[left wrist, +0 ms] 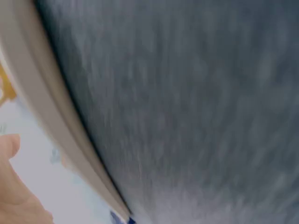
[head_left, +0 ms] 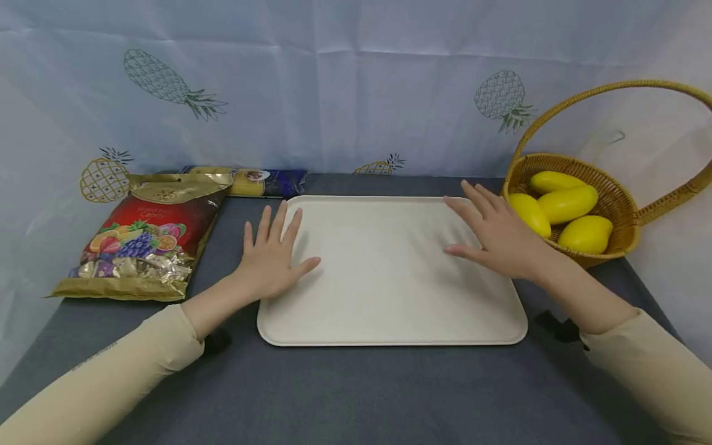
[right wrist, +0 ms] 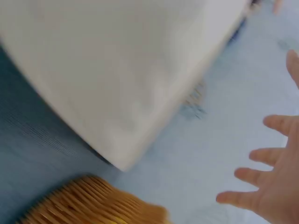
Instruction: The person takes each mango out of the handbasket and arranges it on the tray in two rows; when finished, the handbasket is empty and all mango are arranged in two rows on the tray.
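Note:
A cream rectangular tray (head_left: 384, 272) lies flat on the dark grey cloth, with nothing on it. Over its left edge my left hand (head_left: 271, 259) hovers, fingers spread and straight, holding nothing. My right hand (head_left: 495, 232) is above the tray's right side, fingers also extended and apart from the tray. In the right wrist view, the right hand (right wrist: 275, 172) shows its spread fingers beyond the tray's corner. The left wrist view has only part of the left hand (left wrist: 18, 196), with the tray's rim (left wrist: 60, 107) beside it.
On the right stands a wicker basket (head_left: 631, 228) with a tall handle and several yellow fruits (head_left: 567, 204). At left lies a bag of mixed fruit candy (head_left: 144, 238). Behind it is a long yellow and blue packet (head_left: 267, 183). A pineapple-print curtain (head_left: 345, 93) hangs at the back.

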The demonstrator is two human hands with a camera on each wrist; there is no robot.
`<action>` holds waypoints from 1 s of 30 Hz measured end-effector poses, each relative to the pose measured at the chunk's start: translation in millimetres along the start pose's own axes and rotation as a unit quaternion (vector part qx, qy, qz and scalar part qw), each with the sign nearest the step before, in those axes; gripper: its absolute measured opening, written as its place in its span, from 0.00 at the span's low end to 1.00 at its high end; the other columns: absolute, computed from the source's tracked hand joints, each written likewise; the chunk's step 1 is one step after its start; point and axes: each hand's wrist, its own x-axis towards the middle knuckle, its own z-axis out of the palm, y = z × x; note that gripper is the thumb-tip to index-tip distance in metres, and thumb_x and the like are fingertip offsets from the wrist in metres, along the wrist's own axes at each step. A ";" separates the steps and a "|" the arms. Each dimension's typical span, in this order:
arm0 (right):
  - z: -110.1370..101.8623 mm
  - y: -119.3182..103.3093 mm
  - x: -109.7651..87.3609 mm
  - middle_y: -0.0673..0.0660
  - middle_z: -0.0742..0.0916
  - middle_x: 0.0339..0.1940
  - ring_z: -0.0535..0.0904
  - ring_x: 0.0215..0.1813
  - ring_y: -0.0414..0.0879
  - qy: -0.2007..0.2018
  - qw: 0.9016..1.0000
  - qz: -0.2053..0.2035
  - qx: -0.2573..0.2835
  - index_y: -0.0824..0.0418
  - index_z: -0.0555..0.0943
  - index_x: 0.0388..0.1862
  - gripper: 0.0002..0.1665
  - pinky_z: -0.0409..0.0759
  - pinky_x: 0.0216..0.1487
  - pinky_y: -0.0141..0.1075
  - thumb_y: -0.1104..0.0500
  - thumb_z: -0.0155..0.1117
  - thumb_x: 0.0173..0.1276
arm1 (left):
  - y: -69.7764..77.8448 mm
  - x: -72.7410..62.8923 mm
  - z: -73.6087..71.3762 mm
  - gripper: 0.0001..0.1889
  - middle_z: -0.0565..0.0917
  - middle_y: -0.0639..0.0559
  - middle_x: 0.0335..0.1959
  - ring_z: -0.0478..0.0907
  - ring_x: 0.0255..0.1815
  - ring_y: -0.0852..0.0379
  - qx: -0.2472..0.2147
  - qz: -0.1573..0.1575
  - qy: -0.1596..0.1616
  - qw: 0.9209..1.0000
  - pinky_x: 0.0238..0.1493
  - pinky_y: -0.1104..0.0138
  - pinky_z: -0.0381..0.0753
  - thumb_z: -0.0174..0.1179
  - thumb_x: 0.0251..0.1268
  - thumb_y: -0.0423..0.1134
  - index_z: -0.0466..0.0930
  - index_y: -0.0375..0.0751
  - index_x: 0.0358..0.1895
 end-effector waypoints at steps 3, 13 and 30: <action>-25.6 4.4 -1.3 0.65 0.53 0.82 0.52 0.79 0.71 0.029 0.999 0.009 0.035 0.51 0.57 0.80 0.48 0.55 0.71 0.71 0.37 0.62 0.68 | -8.5 9.3 -8.7 0.50 0.35 0.35 0.81 0.37 0.81 0.30 -0.046 -0.025 0.017 0.998 0.71 0.31 0.54 0.50 0.70 0.65 0.29 0.49 0.81; -92.7 61.3 -5.1 0.69 0.65 0.74 0.65 0.67 0.73 0.106 0.975 0.114 0.157 0.57 0.64 0.76 0.35 0.63 0.63 0.71 0.46 0.55 0.76 | -30.4 36.9 -27.9 0.44 0.49 0.22 0.75 0.56 0.73 0.26 -0.188 -0.095 -0.043 0.977 0.68 0.36 0.64 0.47 0.75 0.55 0.37 0.32 0.80; -83.1 177.4 -10.2 0.68 0.54 0.81 0.60 0.69 0.68 0.040 0.919 0.321 0.224 0.56 0.52 0.81 0.47 0.67 0.63 0.62 0.32 0.44 0.73 | -57.7 55.3 -22.8 0.41 0.64 0.37 0.59 0.70 0.56 0.45 -0.363 -0.087 -0.148 0.916 0.57 0.56 0.79 0.49 0.70 0.33 0.37 0.40 0.81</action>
